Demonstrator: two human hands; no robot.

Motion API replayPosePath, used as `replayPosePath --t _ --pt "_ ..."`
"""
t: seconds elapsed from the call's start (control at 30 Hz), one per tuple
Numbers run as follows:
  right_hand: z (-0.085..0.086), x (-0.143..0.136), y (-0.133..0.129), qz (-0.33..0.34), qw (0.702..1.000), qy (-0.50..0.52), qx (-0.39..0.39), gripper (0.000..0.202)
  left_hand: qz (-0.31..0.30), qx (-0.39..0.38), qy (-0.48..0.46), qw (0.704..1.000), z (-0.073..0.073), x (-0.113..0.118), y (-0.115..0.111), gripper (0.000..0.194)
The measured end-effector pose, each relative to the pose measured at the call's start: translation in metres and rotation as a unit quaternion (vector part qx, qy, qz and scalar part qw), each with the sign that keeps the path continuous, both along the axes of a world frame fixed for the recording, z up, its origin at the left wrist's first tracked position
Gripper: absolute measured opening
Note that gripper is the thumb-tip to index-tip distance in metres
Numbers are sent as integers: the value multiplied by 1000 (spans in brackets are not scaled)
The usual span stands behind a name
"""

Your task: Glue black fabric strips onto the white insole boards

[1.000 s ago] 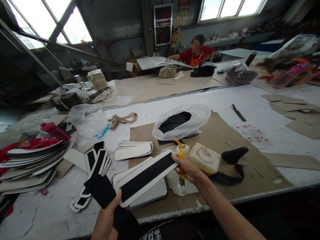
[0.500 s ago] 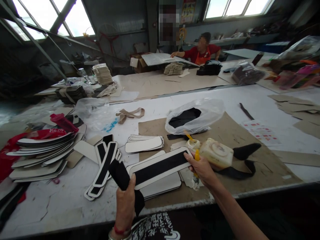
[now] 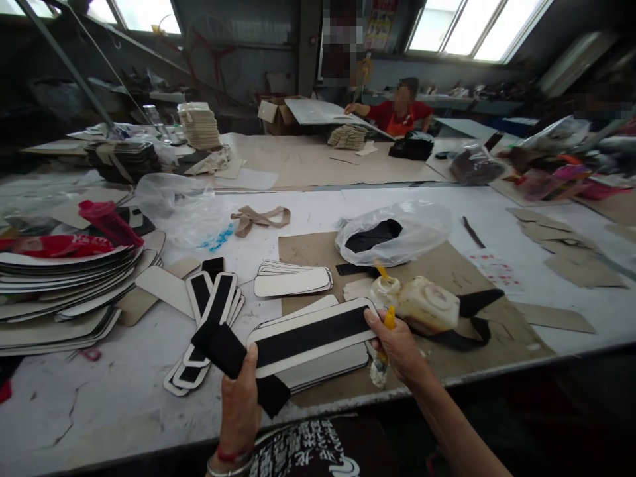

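the counter (image 3: 447, 218) spreads under both hands. between them hangs a white strip (image 3: 311, 336) with a black band, the left hand (image 3: 239, 405) pinching its near end with black cloth (image 3: 233, 354), the right hand (image 3: 397, 344) gripping its far end plus a yellow brush (image 3: 388, 320).

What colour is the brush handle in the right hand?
Yellow handle in the right hand, head view.

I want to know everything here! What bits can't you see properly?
Head view only:
- The left hand covers one end of the black-striped card.
- The brush handle is hidden inside the right hand.
- The plastic bag wraps most of its black contents.
- The glue bottle label is too small.
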State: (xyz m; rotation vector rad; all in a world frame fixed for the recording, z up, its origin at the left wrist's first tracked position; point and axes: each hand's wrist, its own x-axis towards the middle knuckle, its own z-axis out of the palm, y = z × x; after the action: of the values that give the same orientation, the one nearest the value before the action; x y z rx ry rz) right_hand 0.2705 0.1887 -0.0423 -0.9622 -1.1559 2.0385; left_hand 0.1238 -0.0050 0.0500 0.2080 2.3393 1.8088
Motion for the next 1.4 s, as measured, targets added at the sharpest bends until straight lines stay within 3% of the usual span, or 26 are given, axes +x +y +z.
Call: replayPosePath --t 0.17,0.23,0.33,0.5,0.67,0.97,1.1,1.17,1.3,1.4 --pt "8 0 -5 9 998 36 -49 55 23 50 -131 990 8 -1 5 38" --pt "7 0 -6 6 999 20 -25 54 -9 72 -112 991 8 -4 4 48" --pt "1 2 -5 25 999 -5 34 49 -57 36 -87 994 6 -10 3 64" --pt "-10 9 5 78 995 -2 65 47 -42 -21 -68 997 5 -7 5 68" --pt "-8 18 14 100 989 -35 106 42 -36 -40 -51 997 3 4 7 67" --pt "-15 33 20 163 983 64 49 39 -37 -24 -88 995 -2 11 11 67" --pt "-18 43 30 190 977 89 28 34 0 -56 -74 996 -4 18 15 71" --pt "-18 45 34 191 977 75 51 34 8 -61 -69 996 -4 20 17 72" --pt "-20 39 35 169 971 3 169 35 -11 -52 -47 997 -5 21 19 68" --pt "-26 34 32 147 971 -17 189 36 -9 -47 -30 998 -7 21 19 69"
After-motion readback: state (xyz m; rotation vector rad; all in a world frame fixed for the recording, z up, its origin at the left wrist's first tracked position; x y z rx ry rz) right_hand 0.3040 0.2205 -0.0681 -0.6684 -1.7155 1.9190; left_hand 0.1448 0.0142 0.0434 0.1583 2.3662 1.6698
